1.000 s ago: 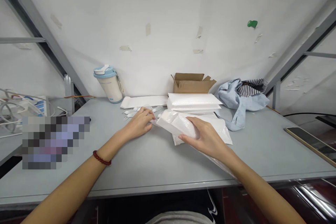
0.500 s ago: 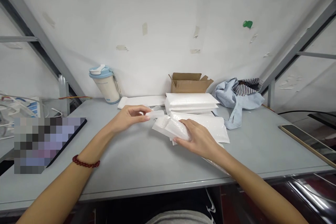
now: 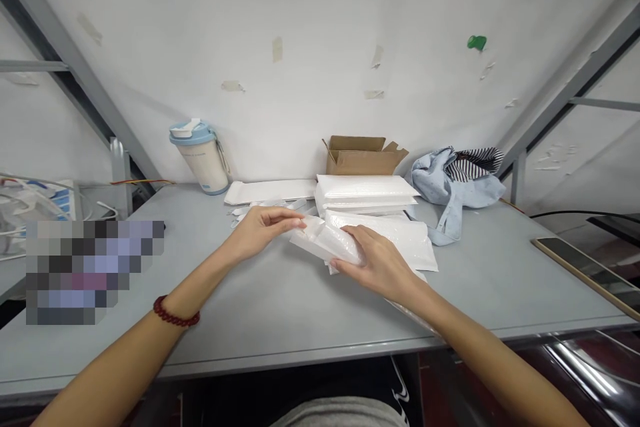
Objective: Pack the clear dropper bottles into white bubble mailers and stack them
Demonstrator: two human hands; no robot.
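Observation:
My right hand [image 3: 377, 263] is wrapped round a white bubble mailer [image 3: 343, 245], holding it tilted above the table with its open end toward the left. At that open end, my left hand [image 3: 265, 230] has its thumb and fingers pinched on a small, pale, flat piece [image 3: 313, 221]. Most of this piece is hidden by the fingertips and the mailer's mouth. Behind my left hand lie several small clear-white pieces [image 3: 296, 205]. More bubble mailers [image 3: 410, 240] lie just beyond my right hand.
A stack of white mailers [image 3: 367, 185] sits before an open cardboard box [image 3: 370, 161]. A lidded cup [image 3: 203, 160] stands back left, and blue cloth [image 3: 435, 180] lies back right. A phone [image 3: 590, 273] rests at the right edge; a blurred-out device [image 3: 95, 273] is on the left.
My left hand has moved right, bringing the pale piece to the mailer's open end, where less of it shows. My right hand has stayed nearly still, holding the mailer.

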